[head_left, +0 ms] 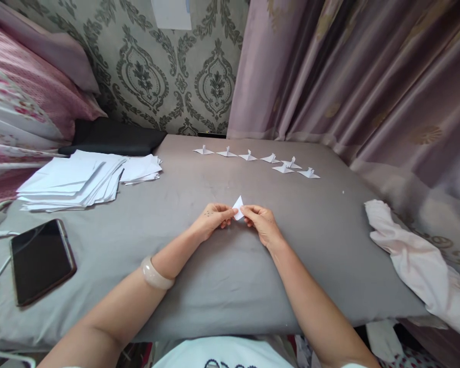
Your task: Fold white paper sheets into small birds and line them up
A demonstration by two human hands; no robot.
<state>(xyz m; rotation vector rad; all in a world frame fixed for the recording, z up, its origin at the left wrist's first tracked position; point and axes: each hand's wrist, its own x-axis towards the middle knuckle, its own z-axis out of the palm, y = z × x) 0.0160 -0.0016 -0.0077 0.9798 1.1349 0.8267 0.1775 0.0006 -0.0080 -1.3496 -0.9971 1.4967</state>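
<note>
Nearest, a white shirt (pixel 230 352) borders the edge of the grey tabletop (pixel 222 286). A pale bangle (pixel 155 274) encircles the left forearm. A dark-screened phone (pixel 42 260) lies to the person's left; a pale cloth (pixel 414 255) lies along the right edge.

From where I stand, both hands meet over the middle of the tabletop. The left hand (pixel 214 217) pinches the left side of a small folded paper (pixel 238 206) between thumb and fingers; the right hand (pixel 262 220) pinches its right side likewise. The paper's sharp tip points away from the person. I cannot tell whether the paper touches the tabletop.

Farther left lie a large paper stack (pixel 72 184) and, just beside it, a smaller stack (pixel 141 168). Beyond the hands, seven folded paper figures (pixel 248 156) form a loose row, near a patterned wall (pixel 176 76) and a mauve curtain (pixel 310 66).
</note>
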